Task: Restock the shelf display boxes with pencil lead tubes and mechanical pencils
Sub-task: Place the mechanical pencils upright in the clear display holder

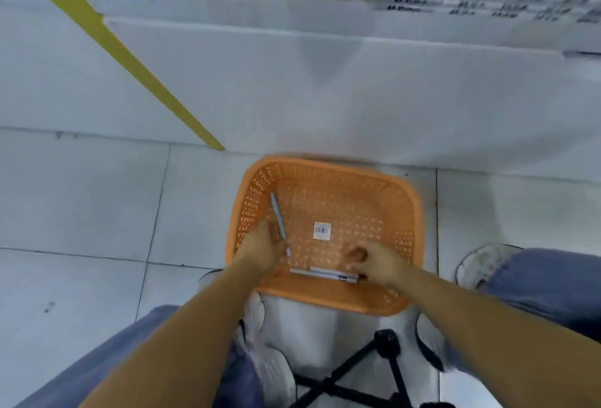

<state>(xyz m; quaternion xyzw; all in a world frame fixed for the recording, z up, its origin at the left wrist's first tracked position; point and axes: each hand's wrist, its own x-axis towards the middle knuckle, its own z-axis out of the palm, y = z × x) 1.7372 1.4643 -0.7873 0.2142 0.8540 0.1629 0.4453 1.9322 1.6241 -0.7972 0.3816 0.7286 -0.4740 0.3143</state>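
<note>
An orange basket [413, 212] sits on the tiled floor [81, 199], just in front of the white shelf base [325, 82]. Left hand [260, 246] is inside at the left wall, fingers closed round one mechanical pencil [278, 217], which points away towards the far side. Two more pencils [325, 273] lie flat along the near wall. Right hand [379, 264] is at their right end with fingers curled; blur prevents telling whether it has hold of them. A barcode sticker [322, 231] lies mid-basket. A black tripod [387, 347] stands near, between the person's shoes
</note>
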